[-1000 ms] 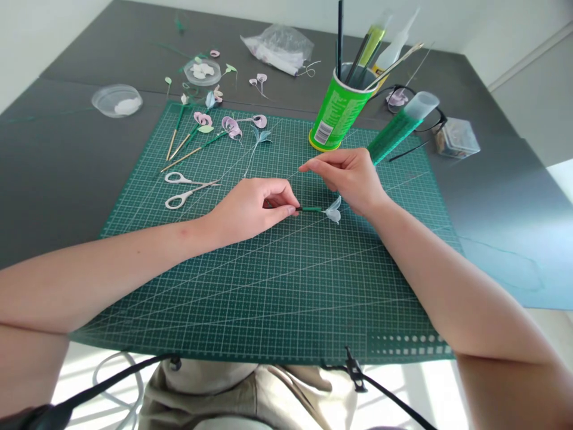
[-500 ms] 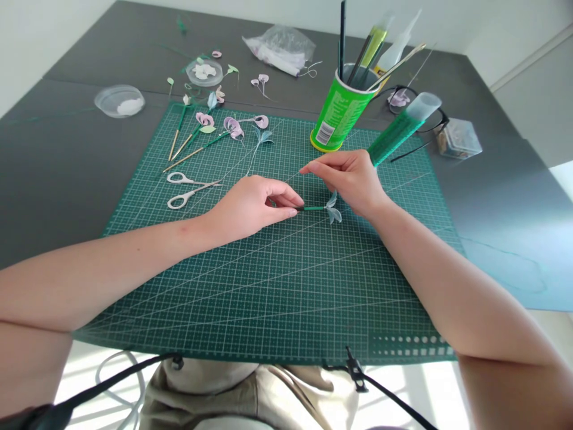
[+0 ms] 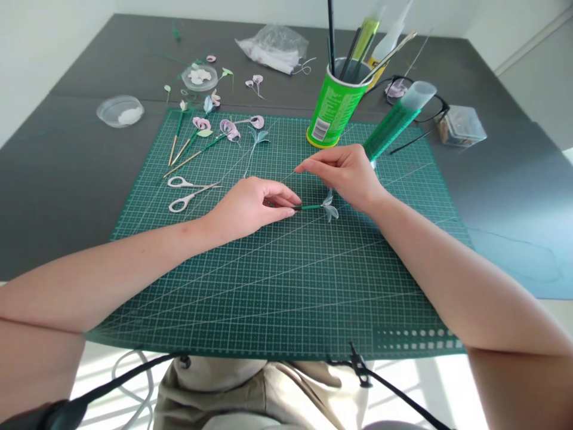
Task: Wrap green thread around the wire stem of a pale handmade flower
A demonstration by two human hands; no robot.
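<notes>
Far left, a shallow clear dish (image 3: 110, 110) sat on the dark table (image 3: 76, 143) with something white in it. Next came three flower sticks (image 3: 195, 155) lying by the back left of the green cutting mat (image 3: 277, 286), and just below them the white-handled scissors (image 3: 196, 193), blades pointing right. A loose pale blue flower (image 3: 258, 138) was past those, its thin stems running down toward the left hand (image 3: 257, 203).

That hand had thumb and fingers pinched on the dark end of a green flower stem (image 3: 312, 207) over the middle of the mat. Pale blue petals (image 3: 330, 209) topped its right end, just beside the other hand. Couldn't tell if the stem touched the mat.

The green can (image 3: 335, 107) of tools stood behind. The right hand (image 3: 347, 173) had thumb and finger pressed together on a thin thread (image 3: 289, 176) slanting down toward the left one; where it ended was hidden. Then a tall green tube (image 3: 396, 125), black glasses (image 3: 441, 116) and a little clear box (image 3: 463, 126).
</notes>
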